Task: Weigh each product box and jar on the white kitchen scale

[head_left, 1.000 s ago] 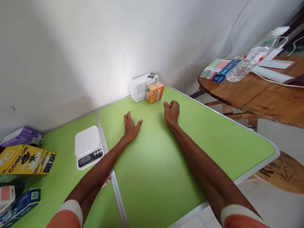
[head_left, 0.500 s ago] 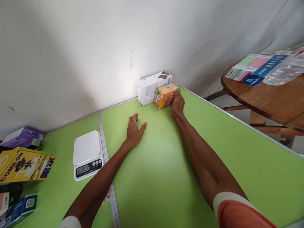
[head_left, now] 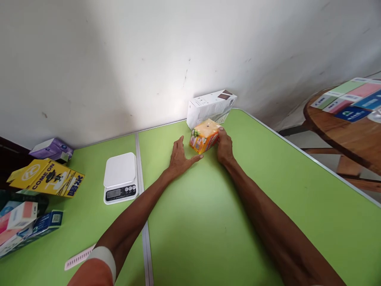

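An orange-and-yellow printed box (head_left: 204, 137) is gripped at its right side by my right hand (head_left: 225, 146), thumb near the top edge; most of those fingers are hidden behind it. Left of the box, my left hand (head_left: 181, 159) is open, thumb and fingers spread, with a small gap to it. Behind the orange box stands a long white box (head_left: 208, 104), close to the wall. A white kitchen scale (head_left: 120, 174) with a dark display panel lies to the left of my left forearm.
At the left are a purple pack (head_left: 52, 150), a yellow carton (head_left: 49, 177) and several small boxes (head_left: 25, 224). A pale pink slotted strip (head_left: 79, 257) lies near my left sleeve. Right of the green table (head_left: 190, 242), a round wooden table (head_left: 333, 127) bears colored boxes (head_left: 351, 99).
My right hand has reached the orange box, taken hold of it and drawn it away from the white box toward me. My left hand has moved closer to it. The view has shifted.
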`<action>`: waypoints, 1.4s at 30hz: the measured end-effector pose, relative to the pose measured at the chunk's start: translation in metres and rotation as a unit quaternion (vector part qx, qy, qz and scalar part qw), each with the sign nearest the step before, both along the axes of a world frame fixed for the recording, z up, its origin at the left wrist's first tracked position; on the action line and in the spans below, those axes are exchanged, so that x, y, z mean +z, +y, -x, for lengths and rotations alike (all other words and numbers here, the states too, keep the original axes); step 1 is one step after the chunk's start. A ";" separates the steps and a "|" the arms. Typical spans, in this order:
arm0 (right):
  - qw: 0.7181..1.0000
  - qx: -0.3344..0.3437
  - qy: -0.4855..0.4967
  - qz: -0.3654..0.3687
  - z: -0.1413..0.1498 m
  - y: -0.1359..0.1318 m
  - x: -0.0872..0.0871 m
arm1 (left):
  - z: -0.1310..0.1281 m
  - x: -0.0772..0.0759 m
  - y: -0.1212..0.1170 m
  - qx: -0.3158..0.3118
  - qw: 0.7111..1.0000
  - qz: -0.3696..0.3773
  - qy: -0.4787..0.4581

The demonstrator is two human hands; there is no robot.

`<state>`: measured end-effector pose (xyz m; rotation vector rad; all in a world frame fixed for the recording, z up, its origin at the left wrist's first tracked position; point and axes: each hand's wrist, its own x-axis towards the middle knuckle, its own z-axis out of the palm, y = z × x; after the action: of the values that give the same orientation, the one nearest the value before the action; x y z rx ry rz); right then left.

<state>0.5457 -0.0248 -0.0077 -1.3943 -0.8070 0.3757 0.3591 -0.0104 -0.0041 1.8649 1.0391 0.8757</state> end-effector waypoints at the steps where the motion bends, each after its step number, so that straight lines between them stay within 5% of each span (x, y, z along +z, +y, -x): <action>1: 1.000 0.011 -0.008 0.008 0.014 -0.008 0.002 | 0.002 0.001 -0.004 -0.001 1.000 -0.008 0.001; 6: 0.996 0.034 -0.080 0.014 0.075 -0.050 0.004 | 0.029 0.008 -0.029 0.041 0.999 -0.017 -0.010; 14: 0.992 0.068 -0.104 0.017 0.125 -0.094 -0.001 | 0.089 0.017 -0.070 0.048 0.999 0.014 0.004; 20: 0.986 0.108 -0.122 -0.045 0.169 -0.114 0.022 | 0.139 0.039 -0.086 0.051 0.998 -0.025 0.017; 25: 0.962 0.194 -0.144 -0.128 0.224 -0.094 0.056 | 0.207 0.068 -0.074 0.093 0.991 -0.098 0.023; 29: 0.949 0.240 -0.148 -0.141 0.269 -0.065 0.066 | 0.253 0.077 -0.056 0.157 0.981 -0.112 0.027; 34: 0.947 0.254 -0.162 -0.113 0.298 -0.044 0.057 | 0.284 0.072 -0.036 0.149 0.983 -0.105 0.022; 42: 0.944 0.244 -0.202 -0.086 0.301 -0.036 0.034 | 0.299 0.057 -0.021 0.115 0.988 -0.090 0.047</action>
<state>0.2445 -0.0607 0.0259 -1.1072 -1.5007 0.3900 0.0602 -0.0313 0.0524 1.9784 1.2904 1.0529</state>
